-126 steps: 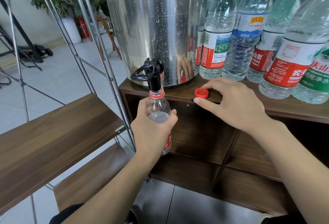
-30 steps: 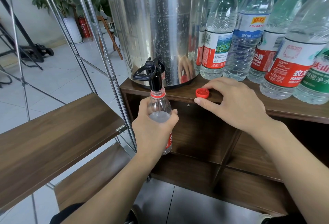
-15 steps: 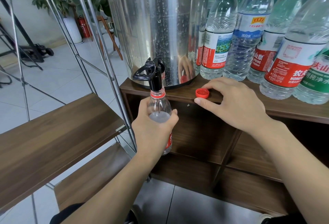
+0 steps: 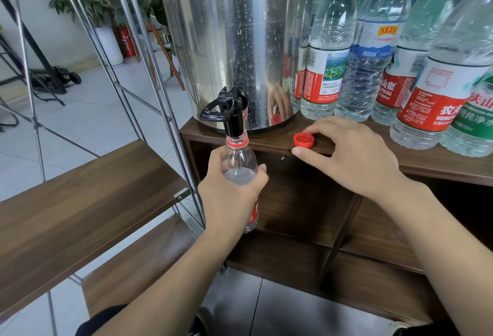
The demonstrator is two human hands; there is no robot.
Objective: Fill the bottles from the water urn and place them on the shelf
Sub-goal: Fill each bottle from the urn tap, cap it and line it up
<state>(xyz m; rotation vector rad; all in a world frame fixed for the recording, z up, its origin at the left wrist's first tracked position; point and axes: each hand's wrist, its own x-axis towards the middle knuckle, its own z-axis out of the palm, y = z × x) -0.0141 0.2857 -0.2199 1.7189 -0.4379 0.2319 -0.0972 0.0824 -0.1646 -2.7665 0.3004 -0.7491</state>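
Water urn: steel, on the desk. Black tap at its base. Bottle: directly under the tap, mouth at the spout, gripped round the body by my left hand. Red cap: right of the urn, on the desk edge; my right hand rests there, thumb and fingers loosely around the cap. Row of bottles: right of the urn. Wooden shelf: left of the urn, lower.

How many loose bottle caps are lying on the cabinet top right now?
1: a red cap lies open side up on the cabinet top, at the right hand's fingertips. Others may be hidden behind the standing bottles.
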